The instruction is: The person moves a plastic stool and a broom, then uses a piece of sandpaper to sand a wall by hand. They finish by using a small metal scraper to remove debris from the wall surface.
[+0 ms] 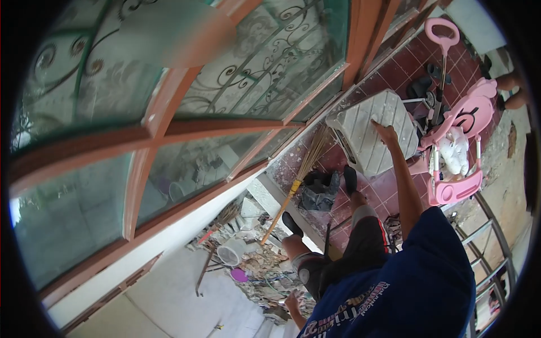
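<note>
My right hand (385, 133) reaches out to the grey, paint-spotted plastic stool (369, 141), its fingers apart and touching the ribbed top. Nothing shows in its grasp. Low in the view hangs my left hand (293, 302), away from the stool, fingers loosely bent and apart, with nothing visible in it. A straw broom with a yellow handle (286, 203) leans between the stool and the rubble. Beside it, a black plastic bag (320, 191) lies near my feet.
A pink children's ride-on (453, 188) with a push handle stands right of the stool on red tiles. Glass windows with brown frames (225, 130) run along the left. Rubble (267, 262), a white bucket (231, 252) and a metal ladder (487, 242) lie around. Someone's bare feet (513, 93) show far right.
</note>
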`<control>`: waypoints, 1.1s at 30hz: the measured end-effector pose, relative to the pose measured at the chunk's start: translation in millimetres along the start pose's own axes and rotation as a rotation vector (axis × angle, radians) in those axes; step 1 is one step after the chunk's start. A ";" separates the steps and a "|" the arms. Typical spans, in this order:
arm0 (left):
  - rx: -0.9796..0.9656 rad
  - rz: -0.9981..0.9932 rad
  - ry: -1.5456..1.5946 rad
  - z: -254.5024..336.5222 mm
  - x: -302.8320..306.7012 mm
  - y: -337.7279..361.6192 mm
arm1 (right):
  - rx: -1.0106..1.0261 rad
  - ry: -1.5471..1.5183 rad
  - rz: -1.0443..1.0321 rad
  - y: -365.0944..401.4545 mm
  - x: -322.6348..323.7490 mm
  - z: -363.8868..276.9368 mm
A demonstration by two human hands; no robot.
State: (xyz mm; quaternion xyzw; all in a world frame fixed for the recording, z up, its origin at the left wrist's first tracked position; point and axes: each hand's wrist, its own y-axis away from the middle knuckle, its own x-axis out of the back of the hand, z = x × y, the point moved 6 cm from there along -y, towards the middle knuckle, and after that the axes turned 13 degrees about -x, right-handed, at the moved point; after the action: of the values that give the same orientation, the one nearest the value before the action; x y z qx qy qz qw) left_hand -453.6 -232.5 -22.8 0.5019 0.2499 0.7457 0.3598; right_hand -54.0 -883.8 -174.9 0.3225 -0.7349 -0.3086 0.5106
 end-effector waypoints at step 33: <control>-0.152 0.247 0.048 -175.4 21.1 -68.2 | -0.281 -0.358 -0.486 201.6 -85.8 85.7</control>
State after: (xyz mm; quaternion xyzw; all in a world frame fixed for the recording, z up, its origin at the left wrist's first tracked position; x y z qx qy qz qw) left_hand -602.0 -175.8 -126.0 0.4822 0.1376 0.8129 0.2962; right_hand -144.1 -684.3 -89.1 0.3554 -0.6647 -0.5717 0.3241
